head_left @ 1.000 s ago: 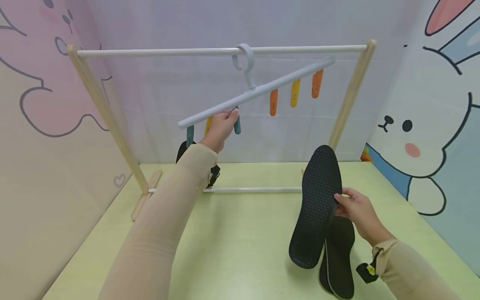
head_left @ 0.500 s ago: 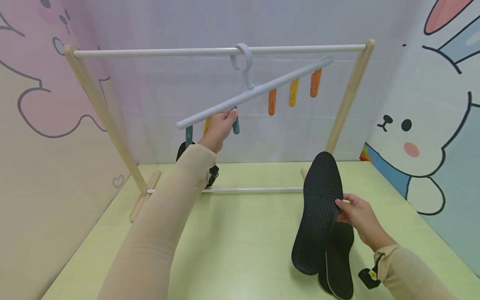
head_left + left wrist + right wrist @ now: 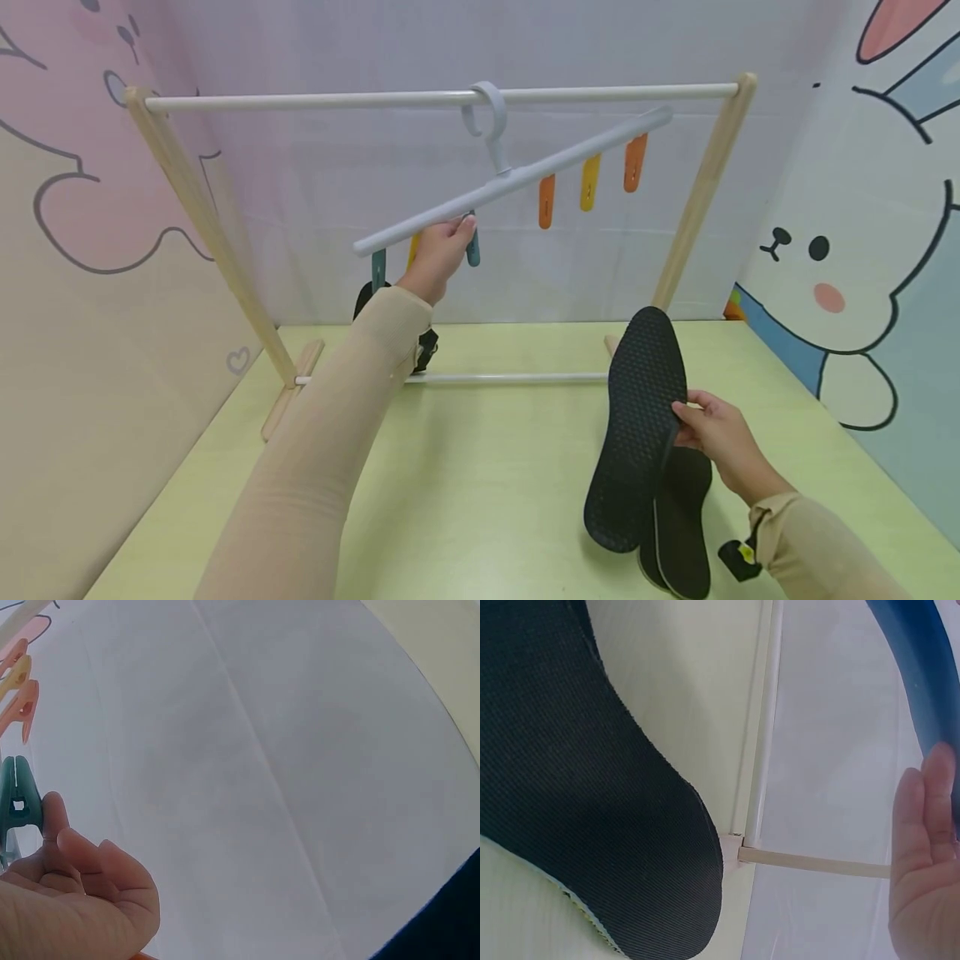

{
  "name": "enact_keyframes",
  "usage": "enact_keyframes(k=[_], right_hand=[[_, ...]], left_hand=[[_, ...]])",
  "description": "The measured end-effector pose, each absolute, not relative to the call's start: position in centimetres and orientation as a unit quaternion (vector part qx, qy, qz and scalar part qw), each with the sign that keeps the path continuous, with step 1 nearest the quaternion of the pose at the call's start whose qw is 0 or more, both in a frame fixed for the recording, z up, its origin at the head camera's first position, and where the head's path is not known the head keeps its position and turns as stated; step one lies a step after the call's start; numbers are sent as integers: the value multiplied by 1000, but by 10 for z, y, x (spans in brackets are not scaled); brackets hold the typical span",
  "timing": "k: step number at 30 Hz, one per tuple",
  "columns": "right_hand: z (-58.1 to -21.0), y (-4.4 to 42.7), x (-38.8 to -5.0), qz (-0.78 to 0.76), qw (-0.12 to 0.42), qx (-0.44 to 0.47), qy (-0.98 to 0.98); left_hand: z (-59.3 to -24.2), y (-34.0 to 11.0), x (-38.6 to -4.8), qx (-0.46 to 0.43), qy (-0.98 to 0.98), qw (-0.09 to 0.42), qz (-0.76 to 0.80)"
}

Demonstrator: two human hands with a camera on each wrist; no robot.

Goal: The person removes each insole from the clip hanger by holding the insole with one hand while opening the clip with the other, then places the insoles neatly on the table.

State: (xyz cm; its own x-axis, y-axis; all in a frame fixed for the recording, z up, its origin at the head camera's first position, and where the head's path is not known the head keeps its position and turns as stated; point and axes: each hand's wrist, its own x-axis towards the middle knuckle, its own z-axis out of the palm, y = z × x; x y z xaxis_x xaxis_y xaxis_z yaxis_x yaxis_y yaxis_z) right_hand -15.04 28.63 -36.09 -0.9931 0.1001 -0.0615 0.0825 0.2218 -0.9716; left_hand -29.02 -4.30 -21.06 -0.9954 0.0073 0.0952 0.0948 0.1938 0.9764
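In the head view my left hand is raised under the grey-white hanger, pinching a teal clothespin near the hanger's middle. The left wrist view shows curled fingers at that teal clothespin. My right hand grips the side edge of a black textured insole between thumb and fingers, tilted above the table. Below it, more black insoles lie partly overlapped. Another black item hangs at the hanger's left end, mostly hidden by my left sleeve.
The hanger hooks over the white top rod of a wooden rack and slants down to the left. Orange and yellow clothespins dangle on its right half. A lower rod runs across the pale table.
The held insole and my right hand have sunk slightly, mostly in the earlier half second. My left hand stays at the teal clothespin.
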Motion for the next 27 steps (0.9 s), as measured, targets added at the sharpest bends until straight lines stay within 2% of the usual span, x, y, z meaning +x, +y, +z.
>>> enact_keyframes(k=[27], right_hand=[[-376,286,-145,643,-10,-72,-762]], left_hand=[[-212,-43,-292,-41,-768,41,-637]])
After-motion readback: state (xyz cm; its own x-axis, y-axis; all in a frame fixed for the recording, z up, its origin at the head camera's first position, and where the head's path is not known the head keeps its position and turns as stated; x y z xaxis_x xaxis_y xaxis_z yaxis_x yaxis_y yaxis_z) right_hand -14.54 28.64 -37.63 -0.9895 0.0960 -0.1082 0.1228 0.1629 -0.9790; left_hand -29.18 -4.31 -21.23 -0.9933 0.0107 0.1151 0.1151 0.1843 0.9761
